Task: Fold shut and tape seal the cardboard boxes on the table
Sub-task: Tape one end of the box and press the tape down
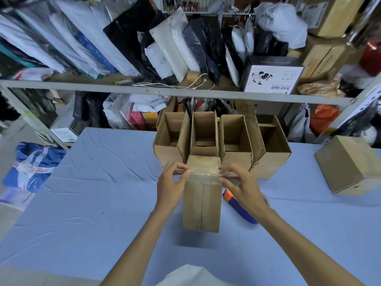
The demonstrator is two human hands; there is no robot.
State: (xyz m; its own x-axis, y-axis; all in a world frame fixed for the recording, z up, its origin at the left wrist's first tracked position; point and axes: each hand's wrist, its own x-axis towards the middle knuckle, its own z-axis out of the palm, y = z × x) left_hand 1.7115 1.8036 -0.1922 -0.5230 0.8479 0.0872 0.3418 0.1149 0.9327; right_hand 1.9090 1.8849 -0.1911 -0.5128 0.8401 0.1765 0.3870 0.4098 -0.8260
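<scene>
Here, nearest the viewer, two bare forearms reach over the table [103, 182], which is covered with a pale blue cloth. Between them stands the closed box [202, 205], its centre seam facing the camera. Whether its base rests on the cloth or is lifted clear cannot be told. A strip of clear tape [204, 174] runs across its upper edge. The hands are apart, one at each side of that edge. The left hand [170, 182] pinches the left end of the strip between thumb and fingertips, and the right hand [241, 186] curls its fingers over the right end.

The box is judged light and stiff at its corners, but its flaps would give under pressure near the seam, so the side walls are the better hold. The tape is thin and likely to stick to itself.

A blue cutter [240, 207] with an orange tip lies just right of the box. Behind stand the open boxes [266, 164] in a row. Another closed carton [348, 168] sits well to the right. A crowded shelf [123, 86] lies beyond.
</scene>
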